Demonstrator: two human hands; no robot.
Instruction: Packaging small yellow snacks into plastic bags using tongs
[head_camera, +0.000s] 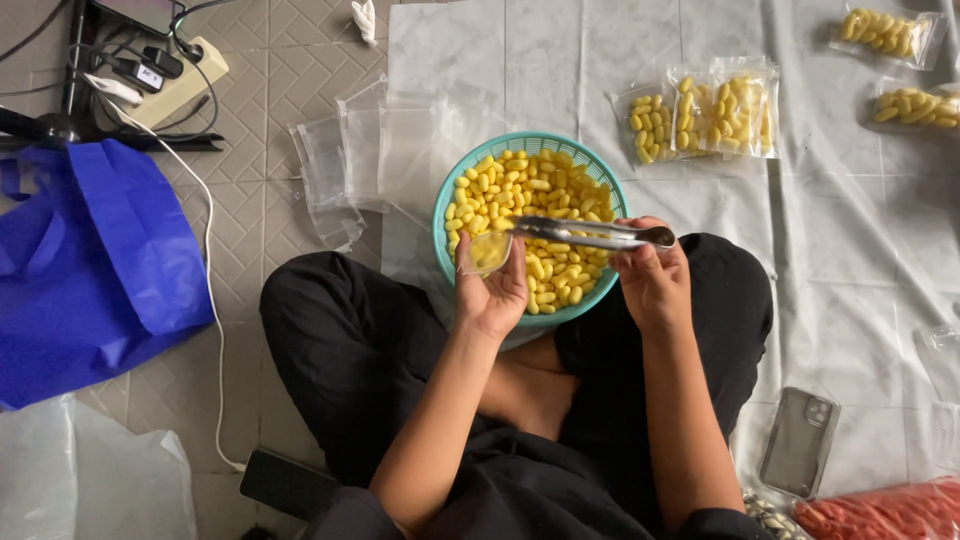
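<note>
A teal basket (450, 200) full of small yellow oval pieces (530, 195) sits on the floor in front of my crossed legs. My left hand (490, 290) holds a small clear bag (488, 250) with a few yellow pieces in it, at the basket's near left rim. My right hand (650, 280) grips metal tongs (590, 235), whose tips point left toward the mouth of the bag, over the basket.
A stack of empty clear bags (370, 160) lies left of the basket. Filled bags of yellow pieces (710, 115) lie on the white sheet beyond it, with more bags (890, 35) at the far right. A blue bag (90, 260), a power strip (175, 85), and a phone (798, 442) lie around me.
</note>
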